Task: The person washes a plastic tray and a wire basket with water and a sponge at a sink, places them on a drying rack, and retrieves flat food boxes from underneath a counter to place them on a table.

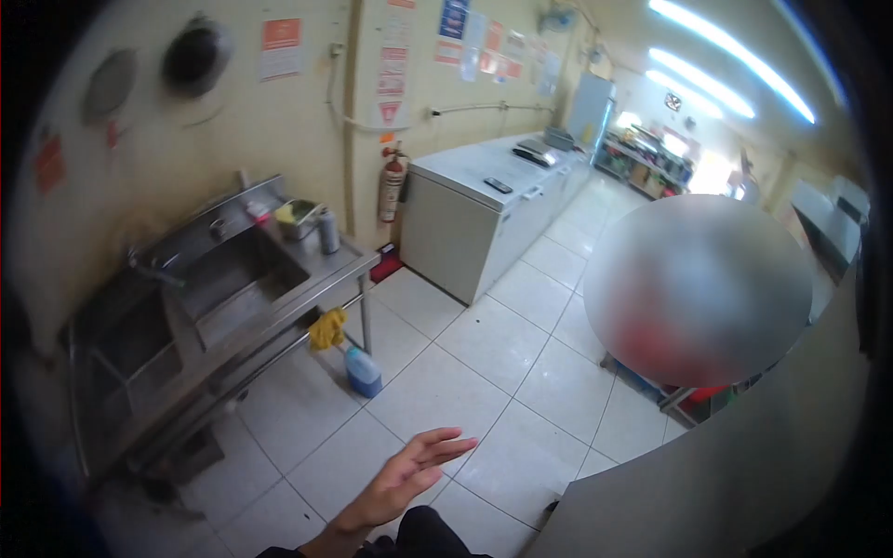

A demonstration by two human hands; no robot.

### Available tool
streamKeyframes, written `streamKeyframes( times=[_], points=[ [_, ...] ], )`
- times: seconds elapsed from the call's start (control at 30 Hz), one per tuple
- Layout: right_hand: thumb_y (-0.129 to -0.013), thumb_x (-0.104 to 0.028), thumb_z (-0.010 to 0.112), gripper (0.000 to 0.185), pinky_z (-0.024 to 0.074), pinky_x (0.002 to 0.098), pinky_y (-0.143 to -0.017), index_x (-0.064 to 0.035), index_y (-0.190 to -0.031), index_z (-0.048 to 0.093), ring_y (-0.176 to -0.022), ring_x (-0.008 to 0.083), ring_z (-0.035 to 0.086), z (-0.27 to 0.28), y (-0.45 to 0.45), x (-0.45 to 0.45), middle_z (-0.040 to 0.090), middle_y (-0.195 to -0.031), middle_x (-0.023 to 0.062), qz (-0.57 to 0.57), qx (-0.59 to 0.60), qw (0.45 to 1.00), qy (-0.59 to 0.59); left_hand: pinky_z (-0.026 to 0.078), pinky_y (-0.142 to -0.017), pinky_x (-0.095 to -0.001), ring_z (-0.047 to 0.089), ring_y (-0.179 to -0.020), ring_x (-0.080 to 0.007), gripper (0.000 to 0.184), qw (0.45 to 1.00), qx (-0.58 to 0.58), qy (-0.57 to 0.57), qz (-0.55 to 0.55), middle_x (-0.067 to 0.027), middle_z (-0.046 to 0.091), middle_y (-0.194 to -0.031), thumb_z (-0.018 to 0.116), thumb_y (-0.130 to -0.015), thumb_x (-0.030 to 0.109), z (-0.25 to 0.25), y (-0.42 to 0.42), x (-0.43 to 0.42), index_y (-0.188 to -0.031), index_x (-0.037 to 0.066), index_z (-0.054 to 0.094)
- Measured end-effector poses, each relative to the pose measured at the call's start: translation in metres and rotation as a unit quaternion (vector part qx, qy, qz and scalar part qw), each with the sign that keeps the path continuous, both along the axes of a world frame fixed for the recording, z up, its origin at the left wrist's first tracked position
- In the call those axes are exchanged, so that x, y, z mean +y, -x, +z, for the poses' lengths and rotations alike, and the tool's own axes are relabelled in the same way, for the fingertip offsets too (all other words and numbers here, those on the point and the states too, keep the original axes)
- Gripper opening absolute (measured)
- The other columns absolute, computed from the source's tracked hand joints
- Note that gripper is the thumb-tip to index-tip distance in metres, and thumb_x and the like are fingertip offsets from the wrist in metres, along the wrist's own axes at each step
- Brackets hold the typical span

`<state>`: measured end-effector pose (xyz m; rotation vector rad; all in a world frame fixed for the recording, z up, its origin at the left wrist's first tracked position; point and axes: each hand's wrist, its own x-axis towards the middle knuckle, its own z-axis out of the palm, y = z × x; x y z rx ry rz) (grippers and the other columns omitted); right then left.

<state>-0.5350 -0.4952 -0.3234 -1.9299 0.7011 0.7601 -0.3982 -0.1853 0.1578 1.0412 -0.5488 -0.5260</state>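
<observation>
My left hand (402, 482) reaches in from the bottom of the head view, over the white tiled floor (484, 372). Its fingers are stretched out to the right and nothing is in them. A dark sleeve covers the forearm's lower end, and part of a dark-clothed leg (433, 535) shows just right of it. Beyond the hand, a bottle of blue liquid (364, 374) stands on the floor beside the sink unit. My right hand is out of the frame.
Left: steel double sink (244, 279) with a yellow cloth (327, 329) hanging at its edge. Ahead: white chest freezer (446, 228) with a phone-like device (498, 185) on top, and a fire extinguisher (392, 186). Right: a large blurred area and a grey panel (735, 465).
</observation>
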Motion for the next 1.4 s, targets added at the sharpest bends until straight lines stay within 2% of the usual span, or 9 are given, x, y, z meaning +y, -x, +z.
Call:
streamKeyframes(
  times=[0.27,0.43,0.5,0.57,0.7,0.83,1.03,1.23,1.4],
  points=[
    [-0.083,-0.029,0.043,0.028,0.0448,0.0314,-0.051,-0.0091,-0.095,0.059,-0.061,0.0193,0.059,-0.031,-0.207,-0.068,0.059,-0.067,0.012,-0.075,0.066,0.995,0.003,0.029,-0.099,-0.0337,0.037,-0.12,-0.022,0.055,0.967,-0.048,-0.214,-0.129,-0.0176,0.036,-0.129,0.05,-0.085,0.021,-0.113,-0.271,-0.099,-0.13,0.003,0.024],
    [-0.084,-0.028,0.041,0.029,0.0451,0.0334,-0.053,-0.0076,-0.092,0.059,-0.062,0.0217,0.059,-0.048,-0.394,-0.166,0.06,-0.068,0.0145,0.067,-0.024,0.993,0.091,0.035,-0.093,-0.0364,0.044,-0.11,-0.0329,0.058,0.86,-0.261,-0.435,0.058,-0.0218,0.041,-0.123,0.055,-0.08,0.027,-0.175,-0.429,-0.081,-0.127,0.002,0.032],
    [-0.085,-0.022,0.038,0.026,0.0446,0.0364,-0.056,-0.0052,-0.085,0.058,-0.065,0.0275,0.058,0.033,-0.538,-0.2,0.058,-0.07,0.0196,0.056,-0.271,0.951,0.134,0.036,-0.091,-0.0369,0.045,-0.109,-0.034,0.058,0.855,-0.177,-0.469,0.13,-0.0224,0.045,-0.119,0.056,-0.079,0.028,-0.221,-0.481,-0.076,-0.125,0.001,0.034],
    [-0.09,-0.027,0.035,0.031,0.0443,0.0294,-0.056,-0.0056,-0.077,0.053,-0.064,0.0139,0.053,0.086,-0.689,-0.236,0.059,-0.074,0.006,-0.058,-0.328,0.94,-0.077,0.037,-0.09,-0.0381,0.046,-0.108,-0.034,0.057,0.818,-0.101,-0.547,0.148,-0.022,0.048,-0.115,0.056,-0.078,0.032,-0.269,-0.526,-0.078,-0.121,0.0,0.039],
    [-0.088,-0.03,0.038,0.028,0.044,0.0249,-0.057,-0.0076,-0.086,0.054,-0.068,0.0133,0.056,0.201,-0.92,-0.277,0.06,-0.084,0.0046,-0.054,-0.393,0.916,-0.054,0.041,-0.084,-0.039,0.052,-0.099,-0.0331,0.053,0.813,-0.035,-0.58,0.04,-0.0214,0.054,-0.106,0.055,-0.076,0.039,-0.407,-0.597,-0.103,-0.111,0.0,0.049],
    [-0.08,-0.028,0.056,0.032,0.0455,0.0298,-0.062,-0.0091,-0.105,0.049,-0.074,0.0192,0.058,0.212,-1.078,-0.304,0.059,-0.09,0.0103,-0.041,-0.422,0.906,0.011,0.044,-0.078,-0.0373,0.057,-0.091,-0.0305,0.045,0.807,0.041,-0.588,-0.044,-0.0185,0.06,-0.093,0.052,-0.078,0.04,-0.407,-0.727,-0.197,-0.101,0.002,0.055],
    [-0.063,-0.032,0.071,0.081,0.0429,0.0381,-0.079,-0.0095,-0.128,0.029,-0.1,0.0334,0.048,0.233,-1.255,-0.338,0.049,-0.107,0.0213,0.026,-0.51,0.838,0.195,0.041,-0.084,-0.0374,0.05,-0.101,-0.0309,0.04,0.818,-0.192,-0.512,0.179,-0.0166,0.051,-0.11,0.053,-0.079,0.023,-0.236,-0.958,-0.361,-0.115,0.006,0.045],
    [-0.053,-0.037,0.077,0.102,0.0407,0.0413,-0.081,-0.0189,-0.134,0.018,-0.1,0.0362,0.046,0.234,-1.42,-0.364,0.046,-0.109,0.0237,0.104,-0.484,0.82,0.288,0.042,-0.083,-0.0335,0.051,-0.102,-0.0254,0.038,0.851,-0.174,-0.36,0.341,-0.0123,0.052,-0.111,0.056,-0.08,0.014,-0.225,-1.127,-0.512,-0.116,0.006,0.044],
    [-0.045,-0.035,0.08,0.112,0.0447,0.0407,-0.072,-0.032,-0.134,0.012,-0.093,0.0321,0.048,0.206,-1.465,-0.387,0.047,-0.099,0.0199,0.263,-0.395,0.828,0.299,0.04,-0.077,-0.0336,0.05,-0.096,-0.0158,0.048,0.823,0.247,-0.178,0.48,-0.006,0.048,-0.114,0.054,-0.083,0.019,-0.258,-1.186,-0.628,-0.127,0.018,0.033]
  ],
)
